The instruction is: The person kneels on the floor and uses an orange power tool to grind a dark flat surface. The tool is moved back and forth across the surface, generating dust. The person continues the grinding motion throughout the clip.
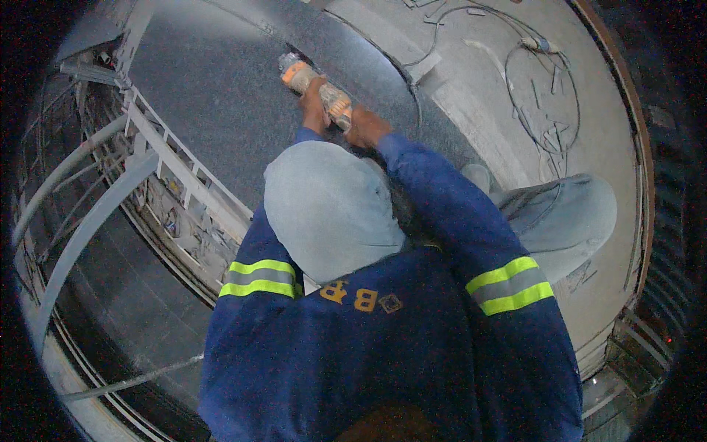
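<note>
Partly hidden power tool [330,97], fingers [317,85] indistinct

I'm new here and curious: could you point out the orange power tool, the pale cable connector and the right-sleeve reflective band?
Orange power tool [335,101], head view: middle of its body.
Pale cable connector [540,45], head view: middle of its casing.
Right-sleeve reflective band [509,286], head view: its grey centre stripe.

Left hand [314,103] gripped a dusty orange power tool [298,76] midway, right hand [362,127] clasped its rear, dark grey surface [213,96] lay below, cable connector [540,46] lay rightward
</note>
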Tool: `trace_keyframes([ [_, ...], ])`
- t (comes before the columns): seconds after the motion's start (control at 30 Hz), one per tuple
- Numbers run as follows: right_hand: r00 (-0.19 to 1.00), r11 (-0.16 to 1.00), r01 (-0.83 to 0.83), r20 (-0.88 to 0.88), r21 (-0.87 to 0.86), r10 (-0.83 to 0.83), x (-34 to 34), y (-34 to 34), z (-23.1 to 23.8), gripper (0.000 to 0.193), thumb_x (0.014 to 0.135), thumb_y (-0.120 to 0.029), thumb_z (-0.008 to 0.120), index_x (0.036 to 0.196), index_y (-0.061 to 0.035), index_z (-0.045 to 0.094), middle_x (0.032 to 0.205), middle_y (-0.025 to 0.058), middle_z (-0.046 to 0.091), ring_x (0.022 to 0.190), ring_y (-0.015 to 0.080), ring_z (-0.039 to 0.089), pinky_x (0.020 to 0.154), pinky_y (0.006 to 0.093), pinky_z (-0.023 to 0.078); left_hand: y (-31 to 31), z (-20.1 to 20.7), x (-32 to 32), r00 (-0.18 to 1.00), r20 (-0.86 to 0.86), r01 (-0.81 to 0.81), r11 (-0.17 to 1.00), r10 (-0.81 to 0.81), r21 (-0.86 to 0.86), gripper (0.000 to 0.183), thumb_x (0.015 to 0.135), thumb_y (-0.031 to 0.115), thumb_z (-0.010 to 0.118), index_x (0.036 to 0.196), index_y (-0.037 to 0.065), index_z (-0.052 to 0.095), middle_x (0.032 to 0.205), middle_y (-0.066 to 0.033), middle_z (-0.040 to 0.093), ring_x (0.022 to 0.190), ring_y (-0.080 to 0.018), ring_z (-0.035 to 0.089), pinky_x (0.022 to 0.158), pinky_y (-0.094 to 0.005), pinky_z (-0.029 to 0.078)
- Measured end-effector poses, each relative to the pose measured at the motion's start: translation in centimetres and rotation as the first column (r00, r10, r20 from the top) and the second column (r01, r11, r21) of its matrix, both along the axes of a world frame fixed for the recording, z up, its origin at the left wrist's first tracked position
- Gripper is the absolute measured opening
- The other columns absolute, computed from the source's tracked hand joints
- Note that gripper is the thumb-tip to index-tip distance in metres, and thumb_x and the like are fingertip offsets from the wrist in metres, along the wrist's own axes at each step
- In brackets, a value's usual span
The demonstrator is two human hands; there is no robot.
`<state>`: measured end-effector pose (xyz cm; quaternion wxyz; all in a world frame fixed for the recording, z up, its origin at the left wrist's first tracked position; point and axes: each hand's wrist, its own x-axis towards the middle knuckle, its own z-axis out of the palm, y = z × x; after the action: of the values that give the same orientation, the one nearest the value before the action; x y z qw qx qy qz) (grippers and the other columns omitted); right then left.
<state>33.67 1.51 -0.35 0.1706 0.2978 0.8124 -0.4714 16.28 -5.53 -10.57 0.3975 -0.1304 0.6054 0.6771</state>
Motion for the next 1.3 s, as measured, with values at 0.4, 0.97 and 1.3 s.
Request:
trace_keyframes([
  [0.4, 0.994, 0.996, 0.086, 0.067, -0.029, -0.084, 4.3, -1.0, -0.8, 0.066, 0.072, -0.038, 0.076, 0.111, 0.0081, 0.048, 0.105, 0.0318, 0.062, 0.100, 0.0437, 0.063, 0.086, 0.0491, 0.049, 0.8, 4.7, 6.4, 0.992, 0.003, -0.129, 0.991, 0.129, -0.025, 0.028, 0.073, 0.019, 0.073, 0.090, 0.001, 0.059, 0.078, -0.0089, 0.059, 0.068, -0.0224, 0.062, 0.064, -0.0397, 0.052],
  [0.97, 0.992, 0.998, 0.028, -0.122, -0.050, -0.034, 1.5, 0.4, -2.1, 0.063, 0.069, -0.028, 0.077, 0.111, 0.0074, 0.046, 0.101, 0.0304, 0.064, 0.098, 0.0444, 0.063, 0.082, 0.0488, 0.050, 1.2, 3.3, 2.5, 0.996, 0.081, -0.042, 0.993, 0.033, 0.113, 0.037, 0.076, 0.021, 0.071, 0.102, -0.001, 0.055, 0.083, -0.0098, 0.059, 0.068, -0.0273, 0.064, 0.062, -0.0434, 0.055],
  [1.3, 0.998, 0.995, 0.070, 0.012, -0.067, -0.069, 5.1, -0.6, 0.1, 0.065, 0.074, -0.034, 0.072, 0.113, 0.0083, 0.043, 0.104, 0.0338, 0.061, 0.096, 0.0459, 0.063, 0.082, 0.0511, 0.050, 0.7, 5.1, 6.8, 0.996, 0.038, -0.076, 0.997, 0.075, 0.024, 0.035, 0.074, 0.020, 0.073, 0.098, -0.001, 0.058, 0.080, -0.0094, 0.060, 0.068, -0.0242, 0.063, 0.062, -0.0399, 0.053],
])
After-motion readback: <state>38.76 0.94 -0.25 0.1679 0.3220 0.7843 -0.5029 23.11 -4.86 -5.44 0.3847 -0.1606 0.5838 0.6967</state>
